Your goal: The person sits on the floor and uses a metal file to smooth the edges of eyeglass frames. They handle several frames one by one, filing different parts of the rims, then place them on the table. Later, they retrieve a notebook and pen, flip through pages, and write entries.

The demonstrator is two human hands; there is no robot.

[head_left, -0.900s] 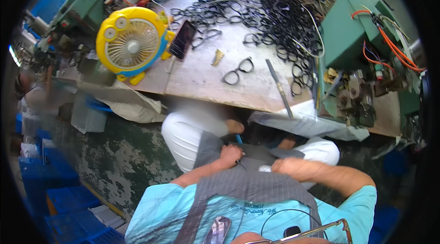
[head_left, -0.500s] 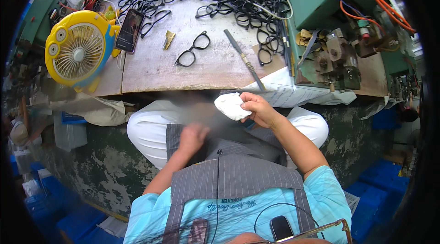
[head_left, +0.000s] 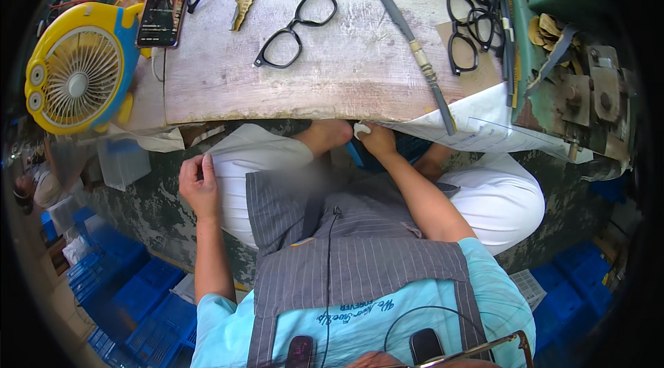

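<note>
My right hand (head_left: pixel 378 141) is closed on a crumpled white tissue or cloth (head_left: pixel 362 130), at the front edge of the table, low over my lap; only a small part of the wad shows. Over my left knee, my left hand (head_left: pixel 199 185) hangs with loosely bent fingers, thumb apart, and nothing visible in it. Beyond both hands, a pair of black eyeglass frames (head_left: pixel 290 43) lies unfolded on the worn tabletop (head_left: pixel 228 95). A long grey file-like tool with a wrapped handle (head_left: pixel 415 50) lies to their right.
At the left stand a yellow and blue fan (head_left: pixel 79 81) and a phone (head_left: pixel 164 8) with a lit screen. A jagged brass-coloured piece (head_left: pixel 242 8) lies nearby. More black frames (head_left: pixel 462 50) pile up at the right, beside a green machine with a metal fixture (head_left: pixel 598 95). Blue crates (head_left: pixel 155 299) stand on the floor.
My right hand has moved down and toward the table edge with the white wad. My left hand has swung left, from my lap to my left knee. The view has shifted closer to the table.
</note>
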